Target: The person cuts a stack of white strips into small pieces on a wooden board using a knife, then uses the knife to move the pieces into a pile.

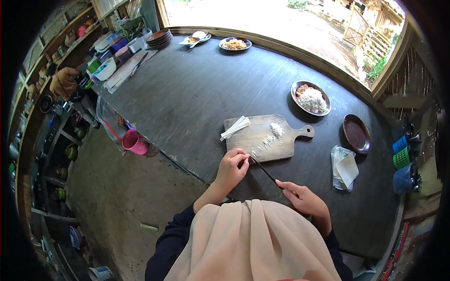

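Observation:
My right hand (304, 200) is closed round the handle of a knife (265, 171), whose dark, thin blade slants up and left. At the blade's far end, my left hand (233, 165) has its fingertips pinched together, near or touching the tip; what lies between them is too small to make out. Just beyond both hands is a wooden cutting board (248, 143), its handle pointing right. White sticks (235, 128) lie bundled on its left side. Small white chopped pieces (274, 132) form a loose pile on its right, with some strewn toward my left hand.
Behind the board's right side stands a plate (311, 98) of white shreds and brownish food. An oval brown dish (356, 134) and a folded wrapper (345, 167) lie at right. Two food plates and stacked dishes (160, 39) line the back. A pink basket (135, 142) is beside the table's left edge.

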`<move>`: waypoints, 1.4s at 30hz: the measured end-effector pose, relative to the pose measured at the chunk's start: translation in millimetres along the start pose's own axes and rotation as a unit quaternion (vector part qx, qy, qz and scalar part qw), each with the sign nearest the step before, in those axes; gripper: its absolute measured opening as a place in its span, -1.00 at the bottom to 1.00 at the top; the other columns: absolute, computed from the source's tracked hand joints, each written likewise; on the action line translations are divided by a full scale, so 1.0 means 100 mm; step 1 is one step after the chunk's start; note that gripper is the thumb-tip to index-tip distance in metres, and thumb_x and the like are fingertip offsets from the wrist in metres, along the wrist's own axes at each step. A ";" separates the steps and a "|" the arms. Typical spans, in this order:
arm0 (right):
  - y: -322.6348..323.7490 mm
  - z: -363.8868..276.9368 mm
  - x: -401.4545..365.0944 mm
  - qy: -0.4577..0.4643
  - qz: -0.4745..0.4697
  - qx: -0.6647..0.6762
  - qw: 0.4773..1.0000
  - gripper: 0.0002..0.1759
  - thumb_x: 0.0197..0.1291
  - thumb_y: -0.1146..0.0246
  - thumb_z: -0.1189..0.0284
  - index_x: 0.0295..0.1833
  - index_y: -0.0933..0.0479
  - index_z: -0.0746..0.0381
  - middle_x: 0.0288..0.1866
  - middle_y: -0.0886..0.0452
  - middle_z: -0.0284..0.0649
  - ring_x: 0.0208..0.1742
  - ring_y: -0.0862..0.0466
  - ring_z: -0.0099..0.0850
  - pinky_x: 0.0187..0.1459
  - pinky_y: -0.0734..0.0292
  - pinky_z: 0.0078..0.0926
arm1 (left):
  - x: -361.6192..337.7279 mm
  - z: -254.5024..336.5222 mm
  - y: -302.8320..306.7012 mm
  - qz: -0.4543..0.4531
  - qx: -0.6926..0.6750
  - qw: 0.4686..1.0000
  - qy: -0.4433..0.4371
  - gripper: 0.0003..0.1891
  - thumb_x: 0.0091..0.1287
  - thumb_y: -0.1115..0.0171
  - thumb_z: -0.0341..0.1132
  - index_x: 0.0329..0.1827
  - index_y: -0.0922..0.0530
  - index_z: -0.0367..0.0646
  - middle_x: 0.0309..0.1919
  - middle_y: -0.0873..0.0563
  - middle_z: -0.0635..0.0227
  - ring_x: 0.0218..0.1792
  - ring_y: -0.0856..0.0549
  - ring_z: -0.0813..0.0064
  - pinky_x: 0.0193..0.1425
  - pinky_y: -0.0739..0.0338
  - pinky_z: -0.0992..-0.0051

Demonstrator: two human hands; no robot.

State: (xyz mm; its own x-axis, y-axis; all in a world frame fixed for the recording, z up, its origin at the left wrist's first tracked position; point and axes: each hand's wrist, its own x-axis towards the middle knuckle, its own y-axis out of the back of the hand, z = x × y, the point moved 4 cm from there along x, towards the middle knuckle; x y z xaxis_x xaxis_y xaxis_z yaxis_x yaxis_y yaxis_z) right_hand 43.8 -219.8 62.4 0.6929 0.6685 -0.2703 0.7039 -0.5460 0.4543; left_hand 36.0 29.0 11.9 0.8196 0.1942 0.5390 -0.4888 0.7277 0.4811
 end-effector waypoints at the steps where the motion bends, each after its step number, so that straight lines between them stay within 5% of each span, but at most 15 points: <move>1: 0.00 0.02 0.00 0.002 -0.002 -0.004 1.000 -0.58 0.49 -0.11 0.37 0.41 -0.45 0.10 -0.50 -0.49 -0.13 -0.49 -0.41 -0.54 -0.27 -0.47 -0.48 | 0.00 0.00 0.00 -0.001 0.001 1.000 -0.004 -0.92 0.20 -0.33 -0.49 -0.27 -0.68 -0.31 -0.25 -0.70 0.22 -0.22 -0.71 0.24 -0.13 -0.59 0.37; 9: -0.07 -0.16 -0.04 -0.064 0.032 -0.005 0.997 -0.57 0.50 -0.10 0.36 0.43 -0.44 0.08 -0.48 -0.53 -0.13 -0.47 -0.42 -0.53 -0.26 -0.47 -0.48 | -0.01 -0.02 0.00 -0.008 -0.001 1.000 -0.001 -0.91 0.21 -0.33 -0.48 -0.27 -0.69 -0.31 -0.23 -0.71 0.21 -0.21 -0.71 0.23 -0.10 -0.59 0.36; 22: -0.16 -0.08 0.01 -0.041 0.020 0.010 0.999 -0.56 0.52 -0.08 0.33 0.44 -0.42 0.11 -0.31 -0.65 0.01 -0.38 -0.54 -0.44 -0.12 -0.50 -0.47 | -0.01 -0.01 0.00 -0.004 0.000 1.000 0.000 -0.92 0.21 -0.33 -0.49 -0.28 -0.68 -0.32 -0.22 -0.72 0.21 -0.18 -0.72 0.21 -0.07 -0.60 0.35; 28: -0.16 -0.17 0.06 -0.052 0.024 0.008 0.998 -0.56 0.52 -0.08 0.33 0.44 -0.42 0.11 -0.37 -0.61 0.03 -0.44 -0.48 -0.43 -0.15 -0.50 -0.43 | -0.01 0.00 0.01 -0.005 0.000 1.000 -0.002 -0.92 0.21 -0.33 -0.49 -0.28 -0.68 -0.32 -0.22 -0.72 0.22 -0.17 -0.72 0.21 -0.07 -0.60 0.35; 36: 0.00 0.18 -0.01 -0.026 -0.016 0.010 0.999 -0.55 0.50 -0.10 0.40 0.45 -0.42 0.07 -0.57 -0.46 -0.19 -0.57 -0.39 -0.54 -0.38 -0.45 -0.50 | -0.01 -0.01 0.00 0.000 -0.003 1.000 -0.017 -0.93 0.22 -0.33 -0.49 -0.28 -0.67 -0.31 -0.24 -0.72 0.22 -0.20 -0.71 0.22 -0.09 -0.59 0.35; 42: -0.04 0.05 0.00 -0.020 -0.007 -0.014 1.000 -0.54 0.51 -0.08 0.37 0.47 -0.39 0.05 -0.51 -0.52 -0.13 -0.52 -0.46 -0.46 -0.29 -0.49 -0.44 | -0.01 0.01 0.02 -0.003 0.001 1.000 -0.014 -0.93 0.22 -0.33 -0.49 -0.27 -0.68 -0.31 -0.25 -0.71 0.22 -0.22 -0.71 0.23 -0.12 -0.60 0.37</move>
State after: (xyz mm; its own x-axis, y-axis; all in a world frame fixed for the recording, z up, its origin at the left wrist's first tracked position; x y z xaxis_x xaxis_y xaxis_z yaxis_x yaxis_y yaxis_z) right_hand 41.9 -220.4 56.1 0.6898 0.6541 -0.3103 0.7087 -0.5225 0.4740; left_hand 34.0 29.2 12.8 0.8136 0.1716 0.5555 -0.4848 0.7275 0.4855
